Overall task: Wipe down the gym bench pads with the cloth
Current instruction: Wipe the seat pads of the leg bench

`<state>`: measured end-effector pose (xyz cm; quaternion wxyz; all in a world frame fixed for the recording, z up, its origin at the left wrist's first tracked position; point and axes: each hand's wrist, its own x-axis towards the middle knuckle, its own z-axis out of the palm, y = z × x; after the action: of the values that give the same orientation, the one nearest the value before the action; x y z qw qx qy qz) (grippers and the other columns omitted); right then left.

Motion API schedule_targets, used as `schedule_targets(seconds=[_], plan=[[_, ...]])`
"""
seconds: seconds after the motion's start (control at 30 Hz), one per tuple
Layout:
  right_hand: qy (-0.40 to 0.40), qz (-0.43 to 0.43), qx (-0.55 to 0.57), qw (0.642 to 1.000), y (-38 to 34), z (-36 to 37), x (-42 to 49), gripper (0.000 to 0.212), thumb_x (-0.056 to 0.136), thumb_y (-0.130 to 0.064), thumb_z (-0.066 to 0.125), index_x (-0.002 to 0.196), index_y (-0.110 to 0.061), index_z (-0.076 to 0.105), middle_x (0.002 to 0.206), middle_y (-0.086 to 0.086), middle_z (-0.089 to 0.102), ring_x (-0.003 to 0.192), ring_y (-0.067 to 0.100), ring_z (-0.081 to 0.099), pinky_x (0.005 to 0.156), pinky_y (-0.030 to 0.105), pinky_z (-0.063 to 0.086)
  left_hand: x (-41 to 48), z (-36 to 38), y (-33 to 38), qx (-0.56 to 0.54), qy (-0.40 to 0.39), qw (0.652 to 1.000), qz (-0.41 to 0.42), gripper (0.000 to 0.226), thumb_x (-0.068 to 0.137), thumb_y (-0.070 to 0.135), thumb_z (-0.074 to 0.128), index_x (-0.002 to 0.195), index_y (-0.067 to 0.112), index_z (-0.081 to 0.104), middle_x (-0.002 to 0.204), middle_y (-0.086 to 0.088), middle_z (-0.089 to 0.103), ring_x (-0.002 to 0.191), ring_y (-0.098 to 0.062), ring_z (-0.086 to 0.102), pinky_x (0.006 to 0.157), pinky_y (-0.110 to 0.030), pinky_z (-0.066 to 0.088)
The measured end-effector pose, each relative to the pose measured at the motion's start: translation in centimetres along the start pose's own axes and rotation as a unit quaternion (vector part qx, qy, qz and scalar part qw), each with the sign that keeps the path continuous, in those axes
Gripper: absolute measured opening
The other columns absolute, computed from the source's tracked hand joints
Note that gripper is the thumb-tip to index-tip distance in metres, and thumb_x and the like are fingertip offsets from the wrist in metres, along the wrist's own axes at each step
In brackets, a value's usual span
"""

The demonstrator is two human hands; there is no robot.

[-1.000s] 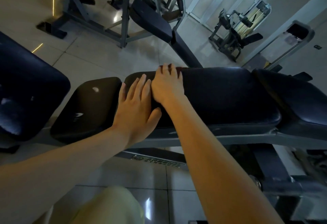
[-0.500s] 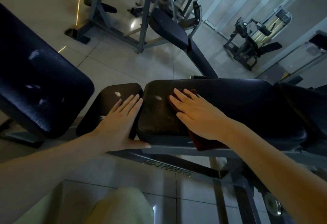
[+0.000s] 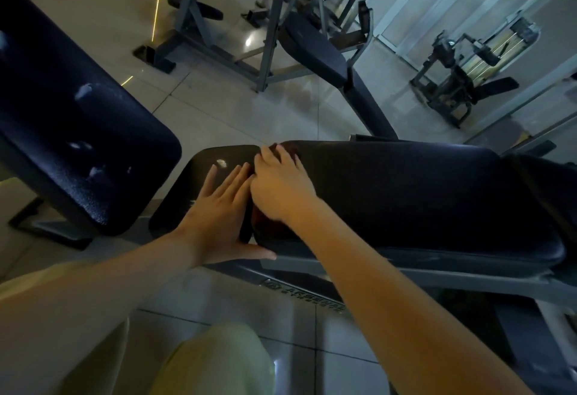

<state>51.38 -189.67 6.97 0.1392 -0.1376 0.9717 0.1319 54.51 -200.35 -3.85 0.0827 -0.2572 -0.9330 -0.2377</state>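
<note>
Black vinyl of the small seat pad [image 3: 187, 201] bears the left hand [image 3: 218, 210], flat and empty, while the right hand [image 3: 281, 190] presses the mostly hidden reddish cloth [image 3: 265, 223] at the left end of the long pad [image 3: 421, 195], its finger curl too blurred to tell, mid-wipe; next, probably a firm stroke rightward.

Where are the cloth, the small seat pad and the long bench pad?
cloth [image 3: 265, 226], head view, reddish fold at pad's near edge.
small seat pad [image 3: 187, 195], head view, bare top surface.
long bench pad [image 3: 406, 195], head view, middle of top.
</note>
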Motion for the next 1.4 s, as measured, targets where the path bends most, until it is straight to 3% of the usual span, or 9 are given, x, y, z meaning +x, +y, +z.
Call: schedule_targets(seconds=[0.2, 0.47, 0.6, 0.77, 0.93, 1.07, 1.17, 1.3, 1.4], plan=[[-0.021, -0.011, -0.048, 0.999, 2.8, -0.3, -6.2, 0.065, 0.105, -0.034, 0.032, 0.157, -0.019, -0.003, 0.165, 0.0, -0.013, 0.151, 0.02, -0.011, 0.123, 0.043, -0.006, -0.1, 0.2, -0.2, -0.011, 0.018, 1.0, -0.002, 0.128, 0.07, 0.097, 0.019, 0.144, -0.006, 0.038, 0.152, -0.022, 0.036, 0.144, -0.032, 0.027, 0.115, -0.065, 0.017], [0.046, 0.175, -0.033, 0.983, 1.9, -0.7, 4.1, 0.067, 0.104, -0.037, 0.029, 0.156, 0.0, 0.006, 0.164, 0.02, 0.003, 0.151, 0.037, -0.001, 0.122, 0.054, 0.001, -0.2, 0.3, -0.2, 0.013, 0.024, 1.0, -0.008, 0.134, 0.065, 0.1, 0.015, 0.15, -0.002, 0.03, 0.157, -0.018, 0.028, 0.146, -0.028, 0.017, 0.118, -0.061, 0.011], [0.039, 0.111, -0.023, 0.993, -1.7, 0.4, 1.7, 0.069, 0.104, -0.034, 0.034, 0.156, -0.002, 0.001, 0.164, 0.017, -0.001, 0.151, 0.035, -0.005, 0.122, 0.053, -0.001, -0.2, 0.4, -0.1, 0.016, 0.014, 1.0, 0.004, 0.125, 0.068, 0.098, 0.012, 0.155, 0.009, 0.02, 0.16, -0.013, 0.021, 0.149, -0.03, 0.015, 0.119, -0.06, 0.006], [-0.002, 0.033, -0.025, 0.999, 0.5, 0.2, -6.2, 0.066, 0.104, -0.033, 0.032, 0.157, -0.014, -0.003, 0.165, 0.005, -0.012, 0.151, 0.024, -0.012, 0.123, 0.046, -0.006, 0.0, 0.6, -0.2, 0.014, 0.006, 1.0, -0.017, 0.137, 0.061, 0.101, 0.012, 0.154, 0.001, 0.018, 0.162, -0.015, 0.014, 0.148, -0.021, 0.003, 0.119, -0.051, -0.003], [0.021, 0.161, -0.056, 0.985, 7.5, -2.3, -7.0, 0.064, 0.104, -0.033, 0.029, 0.157, -0.014, -0.002, 0.165, 0.007, -0.01, 0.151, 0.026, -0.01, 0.123, 0.047, -0.001, -0.3, 0.6, -0.1, 0.022, -0.003, 0.999, -0.025, 0.14, 0.059, 0.103, 0.021, 0.148, -0.005, 0.032, 0.159, -0.019, 0.025, 0.147, -0.026, 0.024, 0.12, -0.056, 0.011], [0.052, 0.252, -0.032, 0.966, 4.6, -1.7, -1.6, 0.069, 0.103, -0.036, 0.03, 0.156, -0.003, 0.0, 0.164, 0.019, -0.005, 0.15, 0.038, -0.006, 0.121, 0.057, 0.001, -0.2, 0.5, -0.2, 0.021, 0.001, 0.999, -0.024, 0.137, 0.061, 0.101, 0.023, 0.148, -0.004, 0.033, 0.158, -0.019, 0.028, 0.147, -0.027, 0.022, 0.119, -0.057, 0.012], [0.048, 0.214, -0.015, 0.976, 0.3, -0.7, 1.4, 0.069, 0.104, -0.035, 0.03, 0.154, 0.0, 0.0, 0.163, 0.021, -0.003, 0.15, 0.04, -0.004, 0.12, 0.058, 0.001, -0.2, 0.3, -0.1, 0.009, 0.004, 1.0, -0.022, 0.136, 0.061, 0.102, 0.017, 0.152, 0.002, 0.027, 0.16, -0.014, 0.023, 0.149, -0.024, 0.015, 0.12, -0.057, 0.009], [0.03, 0.116, -0.009, 0.993, -2.9, 0.3, -0.6, 0.065, 0.105, -0.029, 0.03, 0.156, -0.002, -0.001, 0.164, 0.017, -0.006, 0.151, 0.034, -0.008, 0.122, 0.053, -0.002, -0.3, 0.3, 0.0, 0.008, 0.019, 1.0, -0.001, 0.121, 0.074, 0.094, 0.011, 0.147, 0.001, 0.038, 0.153, -0.019, 0.036, 0.143, -0.034, 0.03, 0.114, -0.064, 0.02], [0.019, 0.057, -0.002, 0.998, -0.7, 0.2, -4.9, 0.065, 0.105, -0.028, 0.035, 0.157, -0.011, 0.001, 0.165, 0.008, -0.008, 0.152, 0.026, -0.009, 0.123, 0.048, -0.003, -0.1, 0.5, -0.3, 0.0, 0.004, 1.0, -0.017, 0.133, 0.066, 0.099, 0.006, 0.149, -0.001, 0.032, 0.157, -0.018, 0.029, 0.146, -0.027, 0.018, 0.118, -0.058, 0.01]])
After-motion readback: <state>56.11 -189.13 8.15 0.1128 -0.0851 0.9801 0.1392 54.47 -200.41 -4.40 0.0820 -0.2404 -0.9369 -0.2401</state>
